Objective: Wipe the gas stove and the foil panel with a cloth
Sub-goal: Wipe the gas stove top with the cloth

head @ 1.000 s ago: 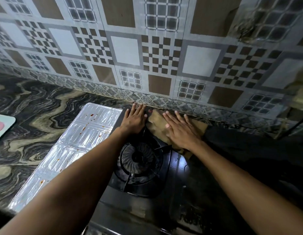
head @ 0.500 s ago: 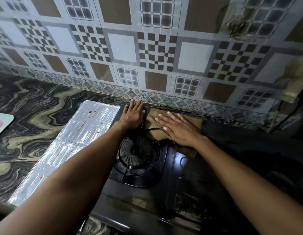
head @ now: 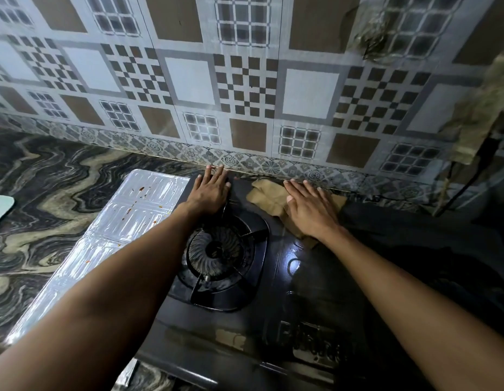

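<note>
Wiping behind the burner [head: 217,249]: our right hand [head: 310,210] presses flat on the brown cloth [head: 269,196]; left hand [head: 209,193] flat, empty, bracing the gas stove [head: 315,306]. Best keep even pressure.

Landmark: round black ribbed burner [head: 215,249] on black gas stove [head: 287,306]. Behind it, flat left hand [head: 209,193] and crumpled brown cloth [head: 269,197] under right hand [head: 311,210] fill the strip up to patterned tile wall [head: 245,94]. Left of it, shiny embossed foil panel [head: 115,221] lies flat, open above. Right of it, glossy stove top bare.
</note>
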